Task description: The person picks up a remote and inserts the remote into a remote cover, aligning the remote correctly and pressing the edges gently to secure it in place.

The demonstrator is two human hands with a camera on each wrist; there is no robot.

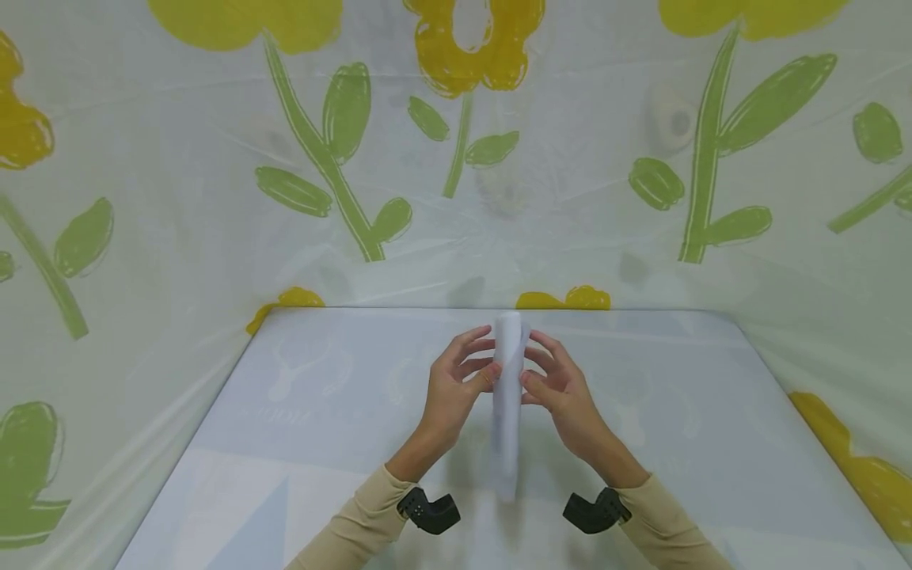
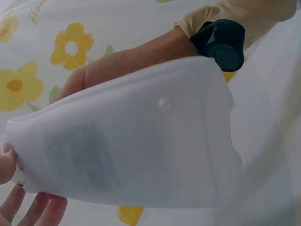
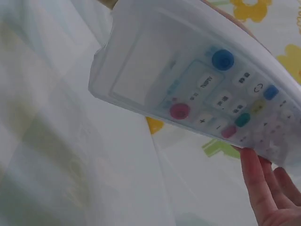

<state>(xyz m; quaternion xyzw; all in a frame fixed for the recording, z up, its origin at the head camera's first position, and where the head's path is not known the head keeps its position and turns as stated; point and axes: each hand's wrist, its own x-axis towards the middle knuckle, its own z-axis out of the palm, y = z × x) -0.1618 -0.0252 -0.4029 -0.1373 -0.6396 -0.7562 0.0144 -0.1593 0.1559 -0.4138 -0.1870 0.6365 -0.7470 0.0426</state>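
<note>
A remote control (image 1: pixel 507 427) in a milky translucent cover stands edge-on between both hands, above the table. My left hand (image 1: pixel 453 383) pinches its far part from the left, thumb bent against the near side and fingers spread beyond. From the right, my right hand (image 1: pixel 564 389) grips the same part with thumb and fingertips. In the right wrist view, blue, red and green buttons on the remote control (image 3: pixel 204 92) show through the cover. The left wrist view has the plain back of the cover (image 2: pixel 141 141), with a dark patch showing through.
Beneath the hands lies a pale table (image 1: pixel 321 412) with faint printed patterns. A whitish sheet (image 1: pixel 556 222) with yellow flowers and green leaves hangs behind and along the sides. Each wrist carries a dark camera (image 1: pixel 430 511).
</note>
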